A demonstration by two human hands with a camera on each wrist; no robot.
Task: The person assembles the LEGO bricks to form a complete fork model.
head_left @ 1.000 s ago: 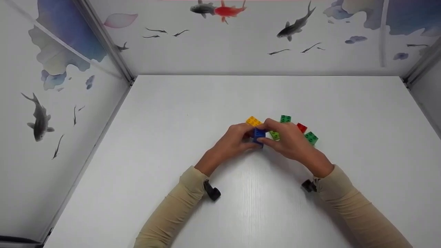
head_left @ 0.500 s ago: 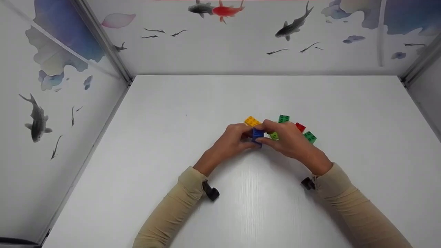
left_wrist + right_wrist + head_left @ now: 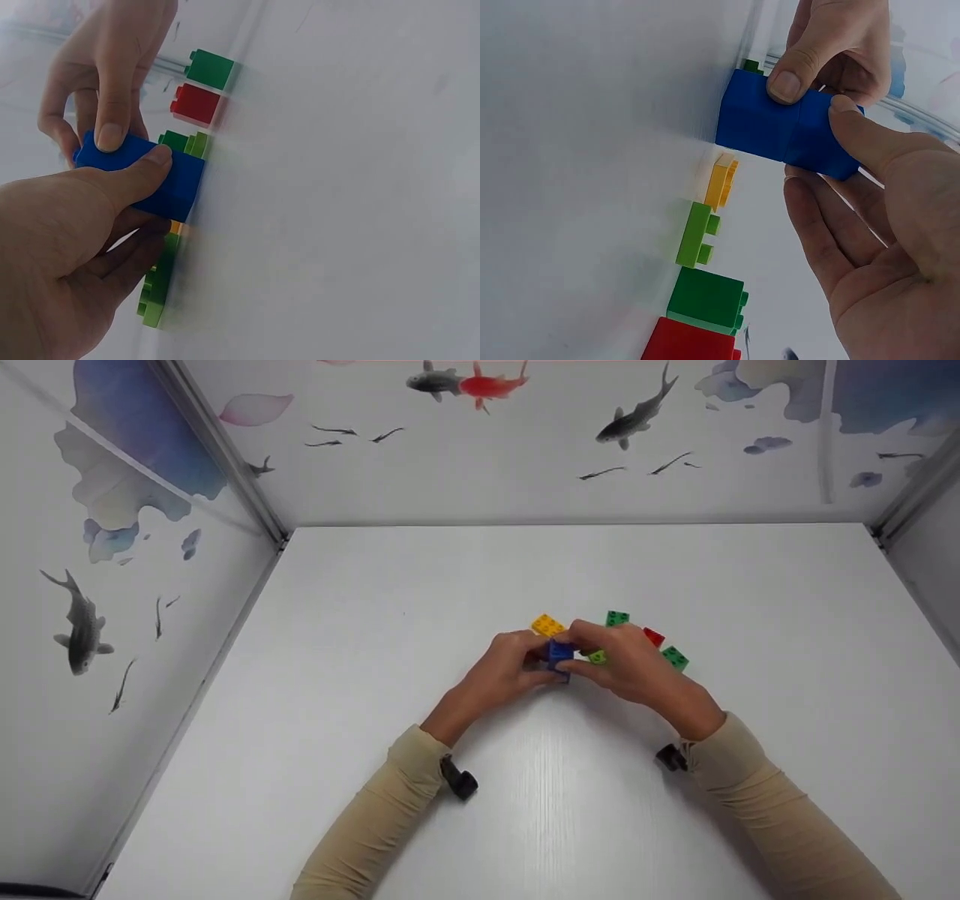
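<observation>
Blue bricks [image 3: 776,127]: no lettering or numbers that I can read.
Yellow brick [image 3: 548,625], red brick [image 3: 196,103]: no legible label.
Wall [image 3: 465,480]: no words I can read.
Desk [image 3: 420,577]: no readable signs.

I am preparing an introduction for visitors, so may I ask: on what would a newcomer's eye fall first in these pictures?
Probably on the blue stack of two blocks, held between the left grip and right grip. Next, the yellow block beyond the left grip and the red block beyond the right grip stand out against the white table. The red fish pictured on the far wall may also draw attention.
</observation>
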